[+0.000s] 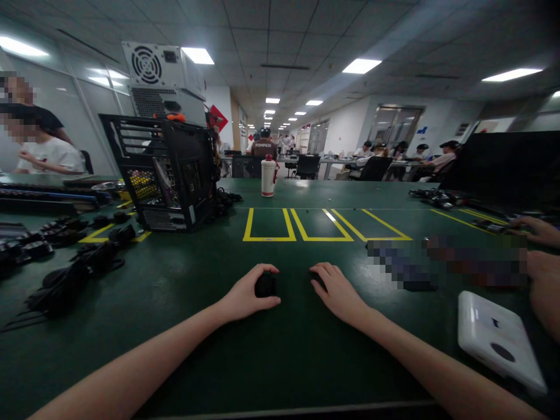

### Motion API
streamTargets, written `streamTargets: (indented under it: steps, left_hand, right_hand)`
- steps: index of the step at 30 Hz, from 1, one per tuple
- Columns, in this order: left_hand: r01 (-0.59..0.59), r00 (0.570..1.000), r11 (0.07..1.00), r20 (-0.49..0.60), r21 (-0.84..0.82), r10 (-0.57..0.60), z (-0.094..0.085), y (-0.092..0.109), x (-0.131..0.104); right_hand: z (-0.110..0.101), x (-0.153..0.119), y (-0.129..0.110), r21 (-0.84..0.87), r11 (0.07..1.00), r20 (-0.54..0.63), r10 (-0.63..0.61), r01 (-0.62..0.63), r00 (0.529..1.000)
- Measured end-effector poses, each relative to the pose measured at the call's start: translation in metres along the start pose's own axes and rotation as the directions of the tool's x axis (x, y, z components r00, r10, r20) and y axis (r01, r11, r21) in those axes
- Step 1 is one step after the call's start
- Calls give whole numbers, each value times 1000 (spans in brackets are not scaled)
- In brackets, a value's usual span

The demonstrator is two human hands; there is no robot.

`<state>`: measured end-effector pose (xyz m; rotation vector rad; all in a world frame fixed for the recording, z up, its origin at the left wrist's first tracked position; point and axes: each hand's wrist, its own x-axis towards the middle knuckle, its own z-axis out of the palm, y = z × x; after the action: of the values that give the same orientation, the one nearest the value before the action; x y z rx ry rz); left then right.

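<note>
My left hand [251,293] is curved round a small black object [265,284] on the green table [289,350], thumb on the near side and fingers on the far side. What exactly the object is cannot be made out. To the right, my right hand [335,286] rests on the table with its fingers loosely bent and apart, nothing in it. Beyond both hands, yellow tape outlines [269,239] mark the tabletop.
An open black computer case [192,175] with silver power supplies [164,73] on top stands at the left. Black cable bundles [70,274] lie nearer. A white bottle [268,177] stands behind the tape. At the right are a white device [499,338] and another person's hands [540,230].
</note>
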<state>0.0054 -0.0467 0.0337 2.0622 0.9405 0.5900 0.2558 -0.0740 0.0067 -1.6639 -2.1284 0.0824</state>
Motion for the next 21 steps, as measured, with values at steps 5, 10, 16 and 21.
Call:
streamTargets:
  steps: [5,10,16,21]
  left_hand:
    - [31,998,999,57,13,-32,-8,5,-54]
    - [48,996,997,74,66,-53,-12,-3,-104]
    - [-12,1000,983,-11,185,14,-15,-31,-143]
    - [-74,994,973,-60,219,89,-19,-38,-150]
  right_hand:
    - [-15,-44,-36,100,995,135,17,-31,991]
    - [-18,-61,-100,232,963,356,45,-135,934]
    - [4,-39,-168,419,908,443,-226,22,867]
    - [7,-25,-199,488,873,460,-268,11,846]
